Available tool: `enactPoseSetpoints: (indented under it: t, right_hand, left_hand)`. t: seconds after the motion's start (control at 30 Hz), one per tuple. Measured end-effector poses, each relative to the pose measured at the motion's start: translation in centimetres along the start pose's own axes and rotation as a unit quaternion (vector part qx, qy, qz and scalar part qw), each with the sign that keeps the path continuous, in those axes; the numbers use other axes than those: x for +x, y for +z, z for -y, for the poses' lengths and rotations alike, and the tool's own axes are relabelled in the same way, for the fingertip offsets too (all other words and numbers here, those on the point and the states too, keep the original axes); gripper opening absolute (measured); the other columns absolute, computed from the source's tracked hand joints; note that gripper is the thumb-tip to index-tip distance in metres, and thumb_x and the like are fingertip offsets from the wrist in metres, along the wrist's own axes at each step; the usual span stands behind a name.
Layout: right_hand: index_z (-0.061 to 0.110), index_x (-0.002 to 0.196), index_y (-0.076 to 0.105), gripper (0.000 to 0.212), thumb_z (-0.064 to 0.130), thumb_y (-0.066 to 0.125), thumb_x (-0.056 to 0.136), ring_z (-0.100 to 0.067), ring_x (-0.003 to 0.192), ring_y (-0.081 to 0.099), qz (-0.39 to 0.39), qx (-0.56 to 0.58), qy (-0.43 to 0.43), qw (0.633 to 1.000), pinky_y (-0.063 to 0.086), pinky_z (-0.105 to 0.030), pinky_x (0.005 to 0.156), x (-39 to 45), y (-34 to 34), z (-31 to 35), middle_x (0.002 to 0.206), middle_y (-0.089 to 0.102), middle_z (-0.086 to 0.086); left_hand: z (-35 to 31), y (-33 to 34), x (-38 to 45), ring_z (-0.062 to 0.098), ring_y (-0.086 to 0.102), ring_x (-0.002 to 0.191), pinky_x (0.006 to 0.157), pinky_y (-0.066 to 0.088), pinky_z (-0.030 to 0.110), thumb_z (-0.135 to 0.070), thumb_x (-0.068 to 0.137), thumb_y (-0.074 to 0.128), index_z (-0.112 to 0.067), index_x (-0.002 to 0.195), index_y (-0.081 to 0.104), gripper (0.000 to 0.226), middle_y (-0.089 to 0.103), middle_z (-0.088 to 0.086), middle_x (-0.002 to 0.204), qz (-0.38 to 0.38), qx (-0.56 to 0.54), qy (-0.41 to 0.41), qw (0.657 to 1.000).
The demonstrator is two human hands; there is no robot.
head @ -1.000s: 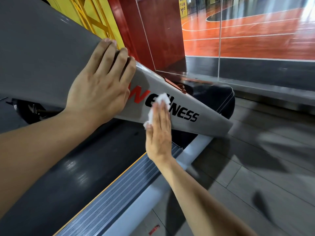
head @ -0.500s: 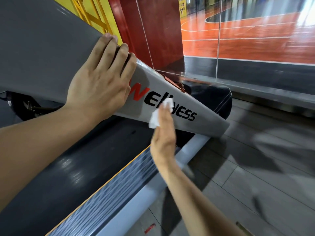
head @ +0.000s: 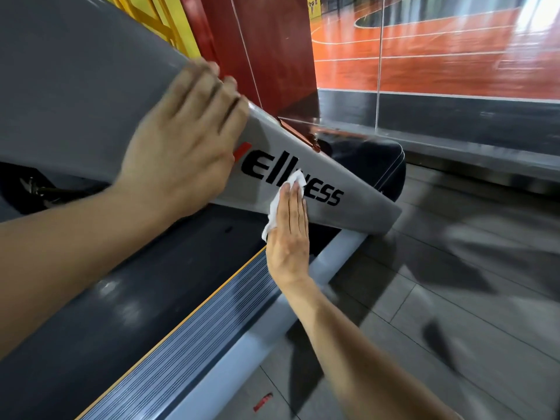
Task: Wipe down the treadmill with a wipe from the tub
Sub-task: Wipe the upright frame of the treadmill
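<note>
Gym floor with an orange court behind glass on the far side. The treadmill [head: 91, 122] fills the near left, its grey side arm slanting down to the right. Left hand [head: 181, 147] lies flat on it, fingers straight, and has slid right over the first logo letters. Right hand [head: 288, 237], fingers straight and together, presses the wipe [head: 281, 198] mid-logo, back up from half a second ago, so it's still scrubbing that patch. No tub in sight.

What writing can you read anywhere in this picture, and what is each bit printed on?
"ell" then "ESS", black letters on the grey treadmill upright; the start hides under the left hand, the middle under the white wipe pressed by the right hand.
Yellow sign behind the glass: too small to read.
Nothing else legible.
</note>
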State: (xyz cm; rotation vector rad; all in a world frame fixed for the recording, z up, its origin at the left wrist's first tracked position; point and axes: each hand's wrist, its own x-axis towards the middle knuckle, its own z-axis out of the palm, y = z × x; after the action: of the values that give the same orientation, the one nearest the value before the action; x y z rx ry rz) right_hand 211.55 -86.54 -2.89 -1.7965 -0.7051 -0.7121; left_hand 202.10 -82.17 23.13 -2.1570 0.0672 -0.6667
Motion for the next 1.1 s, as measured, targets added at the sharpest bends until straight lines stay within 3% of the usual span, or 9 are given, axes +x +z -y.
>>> enactPoseSetpoints:
  t: [0.17, 0.23, 0.3, 0.5, 0.7, 0.83, 0.93, 1.0, 1.1]
  right_hand:
    - [0.015, 0.162, 0.003, 0.076, -0.014, 0.030, 0.097, -0.009, 0.156, -0.002, -0.034, 0.117, 0.282, 0.952, 0.014, -0.043, 0.127, -0.2, 1.1, -4.5, 0.170, -0.002, 0.001]
    - [0.021, 0.162, 0.003, 0.079, -0.015, 0.029, 0.097, -0.003, 0.154, -0.003, -0.036, 0.159, 0.329, 0.930, 0.012, -0.040, 0.127, 1.1, 0.7, -5.3, 0.169, -0.004, 0.008]
    - [0.020, 0.162, 0.007, 0.079, -0.014, 0.034, 0.096, -0.004, 0.155, -0.001, -0.046, 0.175, 0.302, 0.936, 0.011, -0.040, 0.128, 2.8, -0.2, -4.5, 0.169, 0.000, 0.007]
    - [0.000, 0.157, 0.021, 0.064, -0.004, 0.038, 0.096, -0.022, 0.156, 0.010, -0.019, 0.172, 0.028, 0.985, 0.014, -0.048, 0.127, 6.9, -2.3, -1.9, 0.168, 0.014, -0.011]
    - [0.007, 0.157, 0.029, 0.063, 0.020, 0.026, 0.095, -0.019, 0.154, 0.019, -0.007, 0.169, 0.288, 0.943, 0.014, -0.042, 0.126, 7.9, -2.8, -11.4, 0.165, 0.026, -0.007]
    - [0.008, 0.146, 0.051, 0.048, 0.015, 0.035, 0.102, -0.016, 0.145, 0.037, 0.016, 0.217, 0.128, 0.968, 0.024, -0.038, 0.124, 10.4, -4.5, -8.1, 0.151, 0.050, -0.005]
    - [0.010, 0.138, 0.058, 0.046, 0.007, 0.039, 0.097, -0.020, 0.133, 0.048, 0.050, 0.209, 0.090, 0.973, 0.032, -0.031, 0.118, 12.0, -4.6, -7.4, 0.140, 0.059, -0.005]
    - [0.013, 0.133, 0.063, 0.049, 0.015, 0.035, 0.094, -0.018, 0.128, 0.052, 0.066, 0.186, 0.123, 0.973, 0.036, -0.028, 0.114, 12.0, -4.1, -10.6, 0.136, 0.062, -0.002]
    - [0.013, 0.144, 0.055, 0.054, 0.022, 0.028, 0.098, -0.016, 0.142, 0.042, 0.078, 0.178, 0.304, 0.933, 0.027, -0.031, 0.121, 10.7, -4.2, -15.5, 0.150, 0.052, -0.001]
  left_hand:
    - [-4.7, 3.6, 1.3, 0.049, 0.030, 0.146, 0.125, 0.012, 0.055, -0.016, 0.097, 0.030, 0.009, 0.150, 0.035, 0.058, 0.037, 0.031, 0.155, 0.011, 0.014, 0.057, 0.998]
    - [-5.2, 4.3, 1.8, 0.048, 0.028, 0.147, 0.125, 0.010, 0.056, -0.017, 0.100, 0.027, 0.008, 0.152, 0.031, 0.058, 0.035, 0.030, 0.156, 0.016, 0.021, 0.051, 0.998]
    - [-5.7, 4.7, 2.0, 0.048, 0.025, 0.148, 0.125, 0.009, 0.056, -0.019, 0.102, 0.024, 0.008, 0.154, 0.026, 0.058, 0.031, 0.030, 0.158, 0.024, 0.036, 0.046, 0.998]
    - [-6.8, 5.2, 2.2, 0.049, 0.019, 0.149, 0.125, 0.009, 0.058, -0.021, 0.105, 0.019, 0.007, 0.155, 0.019, 0.058, 0.023, 0.032, 0.160, 0.038, 0.036, 0.026, 0.998]
    - [-7.7, 5.5, 2.6, 0.048, 0.020, 0.150, 0.126, 0.009, 0.056, -0.021, 0.104, 0.018, 0.007, 0.156, 0.020, 0.059, 0.023, 0.033, 0.160, 0.039, 0.022, 0.004, 0.999]
    - [-8.8, 6.2, 2.8, 0.048, 0.022, 0.149, 0.126, 0.009, 0.055, -0.019, 0.103, 0.024, 0.006, 0.156, 0.022, 0.058, 0.024, 0.032, 0.160, 0.033, 0.024, 0.008, 0.999]
    - [-8.8, 6.3, 2.8, 0.048, 0.022, 0.149, 0.126, 0.009, 0.054, -0.019, 0.103, 0.026, 0.005, 0.156, 0.024, 0.058, 0.025, 0.031, 0.160, 0.033, 0.014, 0.006, 0.999]
    - [-8.7, 6.2, 2.8, 0.048, 0.021, 0.149, 0.127, 0.008, 0.054, -0.020, 0.103, 0.025, 0.005, 0.156, 0.023, 0.058, 0.024, 0.031, 0.161, 0.036, 0.018, 0.010, 0.999]
    - [-8.9, 6.2, 2.9, 0.049, 0.022, 0.149, 0.127, 0.009, 0.055, -0.019, 0.103, 0.027, 0.005, 0.156, 0.025, 0.058, 0.025, 0.031, 0.160, 0.035, 0.021, 0.011, 0.999]
